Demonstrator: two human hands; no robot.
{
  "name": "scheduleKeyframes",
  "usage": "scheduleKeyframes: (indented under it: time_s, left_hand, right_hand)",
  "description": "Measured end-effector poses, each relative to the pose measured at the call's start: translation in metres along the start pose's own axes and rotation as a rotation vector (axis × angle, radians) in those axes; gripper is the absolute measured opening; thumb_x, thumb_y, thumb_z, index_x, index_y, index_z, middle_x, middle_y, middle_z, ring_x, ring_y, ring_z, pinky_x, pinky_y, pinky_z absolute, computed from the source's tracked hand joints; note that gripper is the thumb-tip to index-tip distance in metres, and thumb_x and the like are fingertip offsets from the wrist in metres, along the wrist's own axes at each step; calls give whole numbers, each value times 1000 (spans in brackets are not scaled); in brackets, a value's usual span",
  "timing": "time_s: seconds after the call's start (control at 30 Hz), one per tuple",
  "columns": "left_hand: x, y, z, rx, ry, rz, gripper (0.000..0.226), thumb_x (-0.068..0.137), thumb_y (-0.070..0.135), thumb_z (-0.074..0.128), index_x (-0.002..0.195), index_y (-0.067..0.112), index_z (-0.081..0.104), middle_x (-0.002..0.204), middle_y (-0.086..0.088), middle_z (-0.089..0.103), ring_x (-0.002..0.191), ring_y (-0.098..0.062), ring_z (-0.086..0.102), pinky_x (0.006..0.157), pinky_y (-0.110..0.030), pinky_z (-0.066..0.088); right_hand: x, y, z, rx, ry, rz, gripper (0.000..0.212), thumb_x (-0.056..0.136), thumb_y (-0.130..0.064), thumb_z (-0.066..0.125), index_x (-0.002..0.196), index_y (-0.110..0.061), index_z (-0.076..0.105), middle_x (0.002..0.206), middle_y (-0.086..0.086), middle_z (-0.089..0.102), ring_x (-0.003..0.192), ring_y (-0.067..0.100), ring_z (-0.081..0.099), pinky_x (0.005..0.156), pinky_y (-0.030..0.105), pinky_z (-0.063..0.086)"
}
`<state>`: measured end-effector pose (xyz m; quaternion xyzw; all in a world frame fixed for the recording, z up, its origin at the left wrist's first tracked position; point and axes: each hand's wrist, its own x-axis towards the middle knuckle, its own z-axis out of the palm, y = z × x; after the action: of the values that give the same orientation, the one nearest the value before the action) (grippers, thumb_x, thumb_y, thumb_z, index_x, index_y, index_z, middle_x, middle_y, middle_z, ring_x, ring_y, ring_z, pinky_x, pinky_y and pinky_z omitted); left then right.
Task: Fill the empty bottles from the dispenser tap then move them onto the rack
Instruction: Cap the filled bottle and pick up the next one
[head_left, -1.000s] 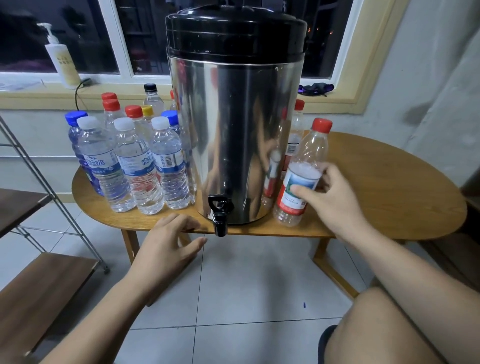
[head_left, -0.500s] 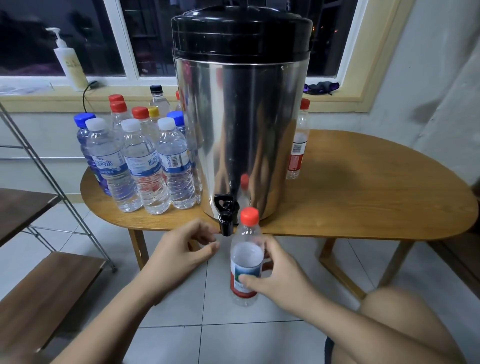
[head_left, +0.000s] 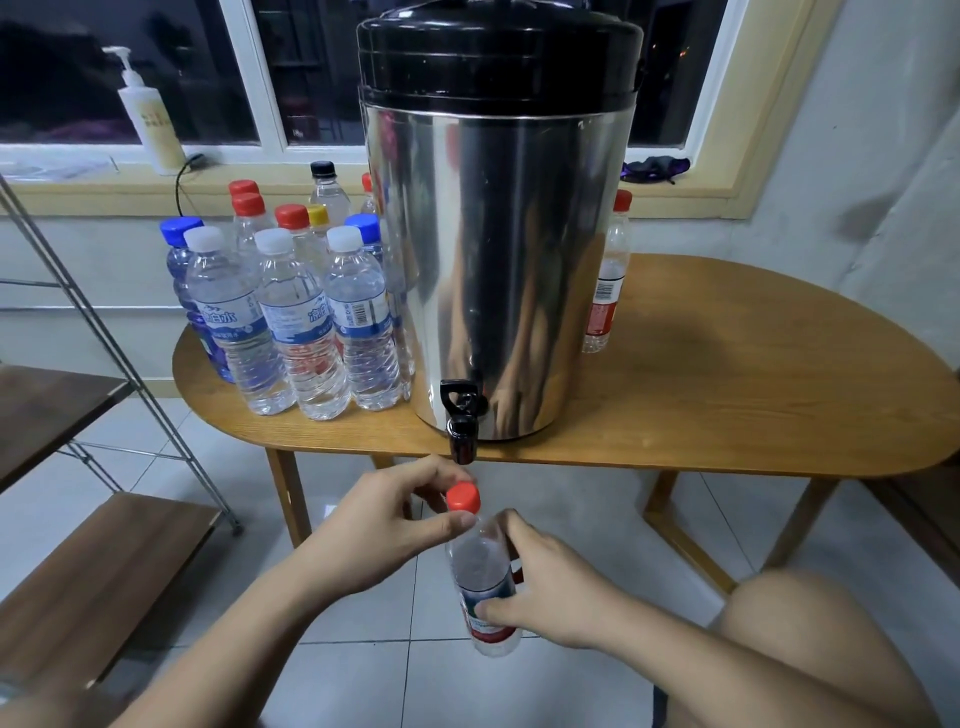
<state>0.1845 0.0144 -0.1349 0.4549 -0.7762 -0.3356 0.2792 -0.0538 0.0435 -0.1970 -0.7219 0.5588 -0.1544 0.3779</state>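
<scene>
I am looking down at the steel dispenser (head_left: 498, 249), which is standing on the wooden table (head_left: 727, 395) with its black tap (head_left: 461, 421) hanging over the front edge. The rack (head_left: 93, 582) is waiting off to the left. The bottle (head_left: 483, 582) I am working on is hanging upright in the air just below and in front of the tap, over the tiled floor. My right hand (head_left: 550, 592) is wrapping round its labelled body, and my left hand (head_left: 379, 530) is pinching the red cap (head_left: 463, 496) between thumb and fingers. I judge I am unscrewing. To do it well I am planning to clamp the thin body low, near the label, so it is not buckling. I would turn only the cap, then bring the open neck squarely under the spout before touching the lever. Counting downwards, I am seeing one dispenser, one table and one rack with two wooden shelves in view. Eleven capped bottles are crowding the table left of the dispenser (head_left: 291, 322): four red caps, one of them half hidden, three white, two blue, one yellow and one black. One more red-capped bottle (head_left: 605, 280) is standing to its right, and one is in my hands
</scene>
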Motion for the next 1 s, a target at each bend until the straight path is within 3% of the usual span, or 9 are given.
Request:
scheduleKeyframes:
  time_s: [0.17,0.37,0.5,0.6,0.73,0.87,0.93,1.0]
  left_hand:
    - [0,3,5,27,-12,9,19,90,29,87,103,34,73,103,17,74,96,-8,68,78,-14,49]
    - [3,-4,-3,19,-56,53,35,95,30,82,126,46,76,128,22,71,122,-6,66,93,-20,48]
    - [6,-8,-6,41,-15,57,34,91,26,85,119,44,80,120,21,74,115,-6,69,94,-22,51]
    - [7,-8,-3,148,39,79,27,88,36,87,113,39,81,108,18,74,103,-3,68,85,-19,49]
    - [9,-6,0,225,91,82,25,81,56,85,95,38,76,92,18,68,90,-1,62,72,-13,42]
    - [10,-9,4,363,120,59,60,73,93,65,91,35,69,85,19,63,81,-4,61,66,-21,49]
    - [11,-13,3,373,115,70,63,74,93,64,94,35,71,88,19,65,83,-3,62,67,-25,51]
    - [10,-12,-1,301,60,89,49,80,75,76,111,37,78,102,21,71,97,1,66,77,-22,51]
  right_hand:
    - [-1,-7,-4,83,38,-54,69,81,-60,84,138,-53,45,131,-26,64,119,-2,62,98,29,58]
    - [0,-6,-8,86,59,-49,68,79,-63,85,137,-51,52,129,-29,65,117,-9,62,99,25,57]
    - [1,-4,-7,93,70,-57,70,78,-64,87,137,-51,53,129,-27,66,118,-9,62,100,24,56]
    - [2,-2,-5,94,64,-53,71,76,-66,88,136,-52,54,126,-24,67,116,-6,64,97,23,57]
    - [2,0,-3,47,82,-54,78,76,-68,87,143,-52,50,129,-27,64,114,-13,59,89,11,50]
    - [4,3,-1,8,107,-68,81,75,-69,87,144,-50,49,128,-28,63,118,-12,58,95,16,49]
    - [5,3,-2,-9,110,-67,82,75,-70,86,145,-51,48,128,-28,63,118,-10,58,97,18,50]
    - [7,4,-4,-22,109,-64,84,75,-70,86,147,-50,48,129,-28,62,119,-9,58,99,20,51]
